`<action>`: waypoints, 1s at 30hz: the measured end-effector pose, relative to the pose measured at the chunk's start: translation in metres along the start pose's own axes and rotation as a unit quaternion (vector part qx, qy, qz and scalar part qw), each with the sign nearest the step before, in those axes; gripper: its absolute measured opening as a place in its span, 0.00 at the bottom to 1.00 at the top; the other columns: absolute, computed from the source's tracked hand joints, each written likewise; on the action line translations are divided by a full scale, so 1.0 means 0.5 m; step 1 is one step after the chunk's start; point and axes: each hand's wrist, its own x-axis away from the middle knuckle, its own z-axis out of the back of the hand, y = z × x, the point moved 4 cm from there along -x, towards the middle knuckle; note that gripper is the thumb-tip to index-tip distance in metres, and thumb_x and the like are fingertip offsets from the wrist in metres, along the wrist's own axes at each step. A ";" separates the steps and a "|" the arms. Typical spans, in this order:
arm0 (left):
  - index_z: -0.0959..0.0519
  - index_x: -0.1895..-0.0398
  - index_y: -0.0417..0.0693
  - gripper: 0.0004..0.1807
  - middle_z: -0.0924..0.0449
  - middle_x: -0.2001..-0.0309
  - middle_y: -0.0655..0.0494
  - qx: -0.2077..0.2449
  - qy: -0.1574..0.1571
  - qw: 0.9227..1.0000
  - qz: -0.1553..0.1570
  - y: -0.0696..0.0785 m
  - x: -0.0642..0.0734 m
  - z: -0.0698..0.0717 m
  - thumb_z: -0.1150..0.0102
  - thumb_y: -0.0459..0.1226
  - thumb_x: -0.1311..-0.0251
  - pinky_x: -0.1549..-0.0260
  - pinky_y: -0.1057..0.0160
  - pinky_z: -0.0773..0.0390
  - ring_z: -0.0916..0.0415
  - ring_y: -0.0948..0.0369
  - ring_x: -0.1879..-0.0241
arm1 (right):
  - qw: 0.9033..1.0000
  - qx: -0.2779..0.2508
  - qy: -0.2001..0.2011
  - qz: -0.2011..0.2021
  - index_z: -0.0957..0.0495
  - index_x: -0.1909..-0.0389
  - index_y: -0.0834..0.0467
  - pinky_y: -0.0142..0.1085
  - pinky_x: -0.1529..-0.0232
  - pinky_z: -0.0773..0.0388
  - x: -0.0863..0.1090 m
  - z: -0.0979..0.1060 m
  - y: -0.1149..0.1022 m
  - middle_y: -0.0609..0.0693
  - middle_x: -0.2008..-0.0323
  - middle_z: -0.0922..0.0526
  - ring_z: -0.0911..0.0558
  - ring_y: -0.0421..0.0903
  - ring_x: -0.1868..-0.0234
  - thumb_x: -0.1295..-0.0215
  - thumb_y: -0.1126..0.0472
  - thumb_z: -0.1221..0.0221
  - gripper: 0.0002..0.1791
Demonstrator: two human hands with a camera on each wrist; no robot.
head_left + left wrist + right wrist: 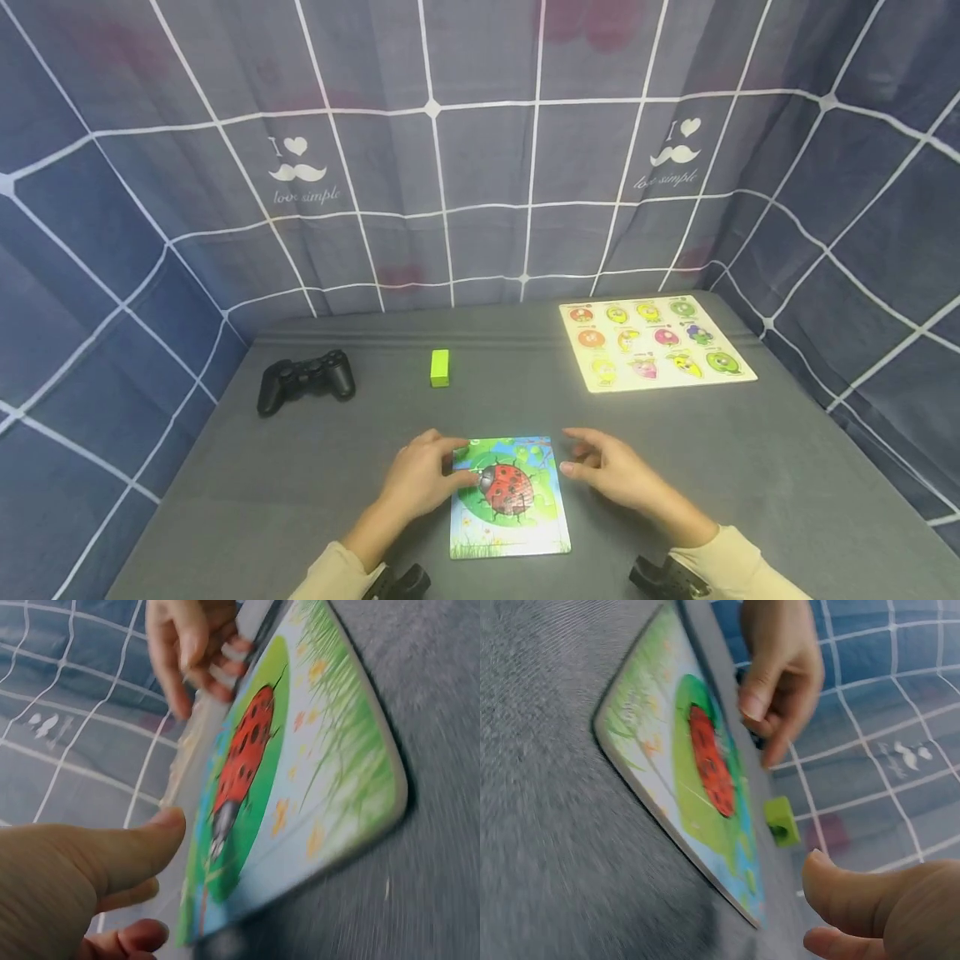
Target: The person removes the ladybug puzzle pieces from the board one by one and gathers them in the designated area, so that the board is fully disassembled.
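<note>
A ladybug picture board [510, 529], apparently a puzzle, lies flat on the grey tabletop between both hands. Over its upper left edge hovers my left hand [422, 477], thumb and fingers spread and nothing gripped. My right hand [617, 473] is just off the board's right edge, fingers loosely bent and holding nothing. In the left wrist view, a gap shows between the left thumb [142, 844] and the board [330, 802]. From the right wrist camera, the right thumb [840, 892] also stands apart from the board [652, 742].
A black game controller [306, 381] sits at the left, and a lime-green block [439, 368] stands behind the ladybug board. Toward the back right lies a fruit picture board [652, 350]. Grid-patterned cloth [480, 167] hangs round the back and sides of the table.
</note>
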 end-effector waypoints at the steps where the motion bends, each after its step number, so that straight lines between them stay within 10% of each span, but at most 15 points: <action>1: 0.17 0.47 0.55 0.29 0.26 0.68 0.62 0.000 -0.004 1.000 -0.010 0.005 -0.006 -0.005 0.28 0.55 0.52 0.70 0.67 0.38 0.37 0.68 0.71 | 1.000 0.014 0.009 0.009 0.29 0.35 0.61 0.34 0.64 0.23 -0.007 -0.005 -0.004 0.60 0.51 0.20 0.22 0.44 0.60 0.40 0.53 0.33 0.34; 10: 0.17 0.46 0.59 0.31 0.29 0.67 0.62 -0.010 -0.016 0.999 -0.033 0.023 -0.030 -0.031 0.28 0.58 0.54 0.68 0.67 0.39 0.40 0.65 0.70 | 0.991 0.107 0.053 0.060 0.19 0.46 0.58 0.36 0.60 0.29 -0.043 -0.044 -0.024 0.50 0.60 0.22 0.26 0.42 0.60 0.45 0.55 0.30 0.25; 30: 0.20 0.41 0.62 0.33 0.36 0.68 0.64 -0.016 -0.052 0.995 -0.080 0.004 -0.026 -0.050 0.32 0.60 0.51 0.68 0.68 0.44 0.45 0.66 0.69 | 0.989 0.125 0.081 0.017 0.16 0.55 0.54 0.38 0.60 0.30 -0.050 -0.069 -0.021 0.47 0.63 0.24 0.29 0.41 0.63 0.53 0.59 0.26 0.21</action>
